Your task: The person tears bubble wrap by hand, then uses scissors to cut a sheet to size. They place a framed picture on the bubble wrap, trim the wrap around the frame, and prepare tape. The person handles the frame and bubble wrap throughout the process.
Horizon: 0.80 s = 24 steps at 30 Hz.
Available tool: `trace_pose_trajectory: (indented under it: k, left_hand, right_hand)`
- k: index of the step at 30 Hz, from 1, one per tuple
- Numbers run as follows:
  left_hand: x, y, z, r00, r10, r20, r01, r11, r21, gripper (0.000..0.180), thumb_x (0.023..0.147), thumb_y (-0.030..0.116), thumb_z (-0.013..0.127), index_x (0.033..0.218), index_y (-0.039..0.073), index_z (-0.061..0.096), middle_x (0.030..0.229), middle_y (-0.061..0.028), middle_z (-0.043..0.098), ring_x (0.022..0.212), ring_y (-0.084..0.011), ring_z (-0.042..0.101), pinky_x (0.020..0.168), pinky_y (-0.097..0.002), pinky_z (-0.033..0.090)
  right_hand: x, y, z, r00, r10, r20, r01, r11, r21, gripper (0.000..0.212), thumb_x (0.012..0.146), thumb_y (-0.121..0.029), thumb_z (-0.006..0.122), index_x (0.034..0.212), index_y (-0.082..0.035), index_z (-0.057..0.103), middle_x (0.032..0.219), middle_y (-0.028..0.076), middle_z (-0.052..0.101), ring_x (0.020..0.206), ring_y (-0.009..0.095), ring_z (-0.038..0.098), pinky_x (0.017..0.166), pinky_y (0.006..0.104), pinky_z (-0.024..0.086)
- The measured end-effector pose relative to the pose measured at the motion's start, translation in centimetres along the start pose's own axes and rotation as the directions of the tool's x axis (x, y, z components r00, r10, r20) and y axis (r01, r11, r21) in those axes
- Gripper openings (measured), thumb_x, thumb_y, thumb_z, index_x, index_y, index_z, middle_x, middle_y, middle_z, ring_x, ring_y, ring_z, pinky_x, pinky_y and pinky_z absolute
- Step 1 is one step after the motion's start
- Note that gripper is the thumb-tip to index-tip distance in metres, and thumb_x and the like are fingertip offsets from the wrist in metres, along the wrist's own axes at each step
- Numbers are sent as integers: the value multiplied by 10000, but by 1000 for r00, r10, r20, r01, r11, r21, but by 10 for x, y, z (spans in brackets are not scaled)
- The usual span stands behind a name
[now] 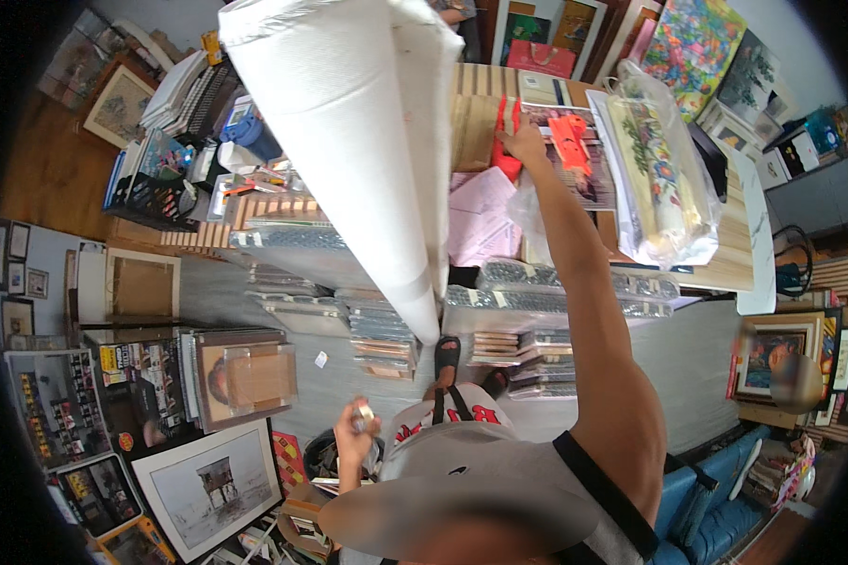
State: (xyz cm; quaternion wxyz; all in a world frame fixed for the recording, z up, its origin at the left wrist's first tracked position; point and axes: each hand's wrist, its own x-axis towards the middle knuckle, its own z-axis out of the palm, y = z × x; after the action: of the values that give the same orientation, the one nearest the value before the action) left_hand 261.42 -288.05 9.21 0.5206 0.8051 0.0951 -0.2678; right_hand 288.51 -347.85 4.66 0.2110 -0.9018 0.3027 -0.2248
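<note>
My right arm stretches forward over the table, and my right hand (526, 146) is closed at a long, narrow bright red item (507, 162) whose kind I cannot make out. Just right of that hand an orange-red tool-like thing (569, 141) lies on a printed picture (589, 184). Down by my left side, my left hand (353, 435) is curled around a small, pale, roundish object (363, 414), too small to name. Between the two hands a tall white wrapped roll (334, 122) leans up from the floor, its top toward the far left.
Pink paper (483, 217) and a plastic-wrapped floral piece (652, 174) lie on the table. Bubble-wrapped frames (556, 309) stand along its front edge. On the left are a black basket (155, 193) and a framed picture (212, 485). A blue seat (711, 499) is at lower right.
</note>
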Motion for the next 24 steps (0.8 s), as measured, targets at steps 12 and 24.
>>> trace_pose_trajectory:
  k: [12,24]
  left_hand:
    - [-79,-162,-25,883,-435,-175,370,876,-307,364,714,-137,690,1002,53,572,870,-30,587,789,-151,576,682,-289,513]
    - [-28,-137,-35,929,-343,-141,293,912,-288,432,721,-110,686,1097,66,563,859,-63,627,723,-163,614,625,-282,508]
  right_hand:
    - [25,12,53,1000,22,-10,-24,985,-172,292,836,-229,571,1017,0,564,1004,261,586,929,433,610,778,503,497]
    - [4,1,32,980,31,-195,-9,994,112,273,725,-165,654,980,-68,656,855,219,666,820,390,647,763,469,503]
